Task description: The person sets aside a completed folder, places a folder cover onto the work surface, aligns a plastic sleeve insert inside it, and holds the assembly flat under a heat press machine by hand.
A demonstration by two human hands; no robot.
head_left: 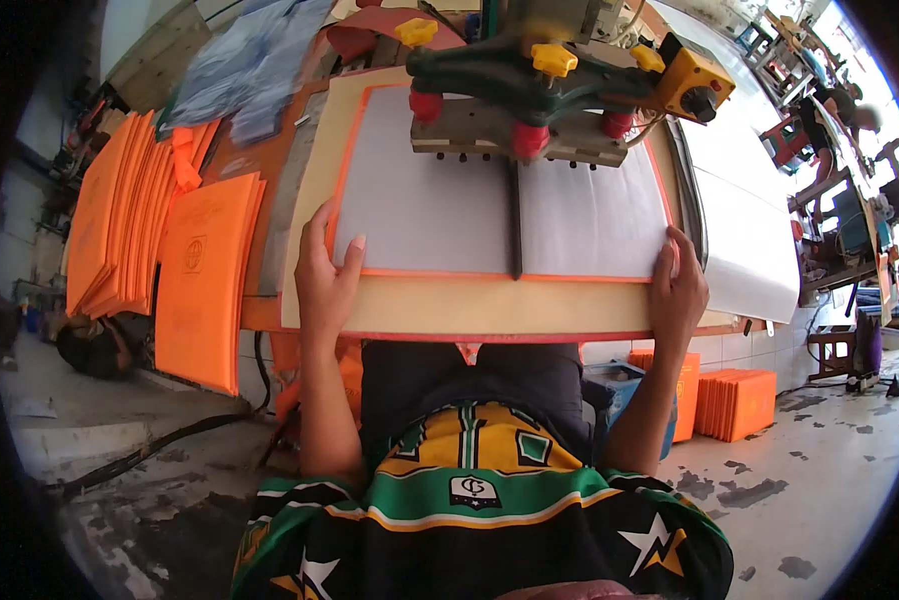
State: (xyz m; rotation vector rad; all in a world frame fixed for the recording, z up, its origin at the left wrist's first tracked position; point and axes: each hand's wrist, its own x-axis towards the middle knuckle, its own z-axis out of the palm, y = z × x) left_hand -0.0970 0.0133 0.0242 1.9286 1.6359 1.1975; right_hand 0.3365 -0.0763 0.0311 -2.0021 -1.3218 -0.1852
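An orange folder cover lies spread open, its pale grey inner sides up and a dark strip down the middle. It rests on a tan board under the head of a press, whose metal plate hangs over the cover's far part. My left hand grips the cover's left edge, thumb on top of the lining. At the near right corner, my right hand holds the right edge with bent fingers. Both hands' undersides are hidden.
Orange folders are stacked at the left, below clear plastic sleeves. A yellow control box sits on the press. White sheets lie at the right. More orange folders stand on the floor. Another person is low at left.
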